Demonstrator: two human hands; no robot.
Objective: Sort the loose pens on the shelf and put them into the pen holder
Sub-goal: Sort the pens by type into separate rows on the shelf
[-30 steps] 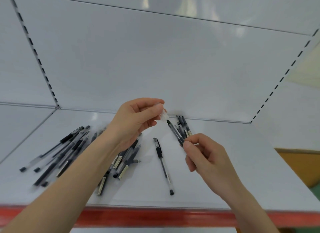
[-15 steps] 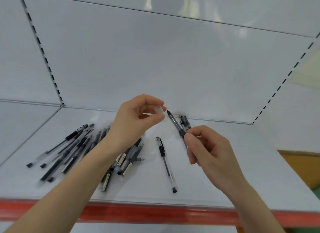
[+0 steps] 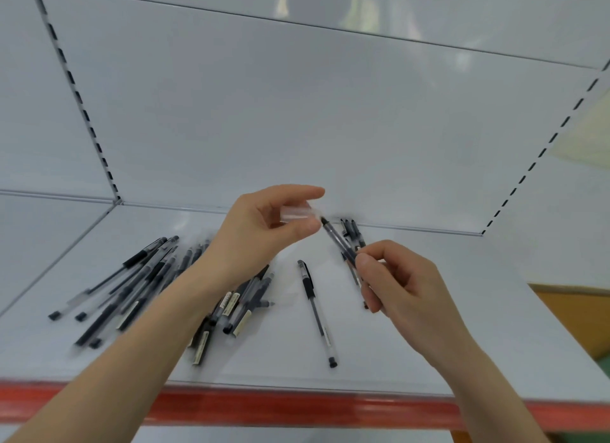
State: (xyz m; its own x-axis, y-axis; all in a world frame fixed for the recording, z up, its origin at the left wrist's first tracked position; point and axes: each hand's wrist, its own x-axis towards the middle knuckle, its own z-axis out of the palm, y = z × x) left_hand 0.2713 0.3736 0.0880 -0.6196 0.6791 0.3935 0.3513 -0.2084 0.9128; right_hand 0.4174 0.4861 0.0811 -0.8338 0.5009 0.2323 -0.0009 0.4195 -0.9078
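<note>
The left hand (image 3: pixel 260 234) pinches a clear cap (image 3: pixel 297 211). The right hand (image 3: pixel 406 287) grips an uncapped pen (image 3: pixel 338 241), tip toward 11 o'clock, just beside the cap. Loose pens (image 3: pixel 138 287) lie on the shelf (image 3: pixel 462 327) at 8 o'clock, their labels (image 3: pixel 231 302) too blurred to read.

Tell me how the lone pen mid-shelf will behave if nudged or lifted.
The lone pen is slim and round, so a nudge would probably roll it on the smooth shelf, until its cap clip catches. It looks stiff and light; the dark grip likely resists slipping.
</note>
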